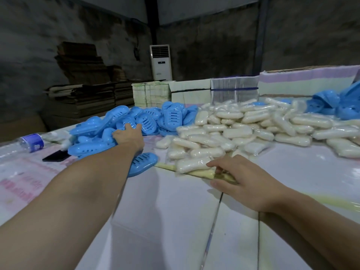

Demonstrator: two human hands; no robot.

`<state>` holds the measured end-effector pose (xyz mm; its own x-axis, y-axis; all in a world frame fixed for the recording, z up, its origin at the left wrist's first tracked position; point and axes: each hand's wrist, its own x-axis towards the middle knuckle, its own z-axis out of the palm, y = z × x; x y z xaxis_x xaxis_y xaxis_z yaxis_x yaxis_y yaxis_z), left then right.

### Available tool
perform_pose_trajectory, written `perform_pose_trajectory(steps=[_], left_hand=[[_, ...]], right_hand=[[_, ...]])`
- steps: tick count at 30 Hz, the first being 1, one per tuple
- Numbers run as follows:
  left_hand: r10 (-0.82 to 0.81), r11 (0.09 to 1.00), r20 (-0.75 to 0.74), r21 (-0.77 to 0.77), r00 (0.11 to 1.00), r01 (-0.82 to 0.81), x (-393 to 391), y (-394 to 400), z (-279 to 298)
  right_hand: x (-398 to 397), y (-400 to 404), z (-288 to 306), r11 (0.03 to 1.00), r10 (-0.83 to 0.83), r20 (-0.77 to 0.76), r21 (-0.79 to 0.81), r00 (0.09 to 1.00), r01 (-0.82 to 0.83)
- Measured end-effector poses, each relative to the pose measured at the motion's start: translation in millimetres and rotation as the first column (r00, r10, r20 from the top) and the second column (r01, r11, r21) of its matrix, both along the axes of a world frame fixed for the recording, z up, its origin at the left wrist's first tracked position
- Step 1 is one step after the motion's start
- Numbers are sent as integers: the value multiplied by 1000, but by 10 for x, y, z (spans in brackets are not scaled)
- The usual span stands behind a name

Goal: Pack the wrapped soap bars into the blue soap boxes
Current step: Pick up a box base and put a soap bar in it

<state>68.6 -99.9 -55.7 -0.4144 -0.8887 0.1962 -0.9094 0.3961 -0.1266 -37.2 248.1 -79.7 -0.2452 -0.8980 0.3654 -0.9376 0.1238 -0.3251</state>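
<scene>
A heap of blue soap boxes [136,119] lies at the left middle of the table. My left hand [128,136] reaches into that heap, its fingers spread over the boxes; no grip shows. One blue box [143,165] lies apart, just under my left forearm. A large pile of white wrapped soap bars [243,129] fills the middle and right. My right hand [237,178] rests at the pile's near edge, fingertips touching the nearest wrapped bar [192,165] and a yellowish strip [200,173] beneath it.
A plastic water bottle [32,142] and a dark phone [56,155] lie at the left. Stacks of flat cartons [191,92] line the table's far edge. More blue boxes [331,104] sit far right. An air conditioner [160,62] stands behind.
</scene>
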Motion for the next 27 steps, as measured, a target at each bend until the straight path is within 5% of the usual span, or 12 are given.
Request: perform_pose_trajectory(steps=[14,27], left_hand=[[-264,958,-391,-2,882,286,24,-164,-52],[-421,905,-452,-272,786,328,-97,-30,109]], right_hand=[[-69,-3,-18,1000,5,68,-23,998,-3],[-100,-7,-25,1000,-12,131,-26,991,16]])
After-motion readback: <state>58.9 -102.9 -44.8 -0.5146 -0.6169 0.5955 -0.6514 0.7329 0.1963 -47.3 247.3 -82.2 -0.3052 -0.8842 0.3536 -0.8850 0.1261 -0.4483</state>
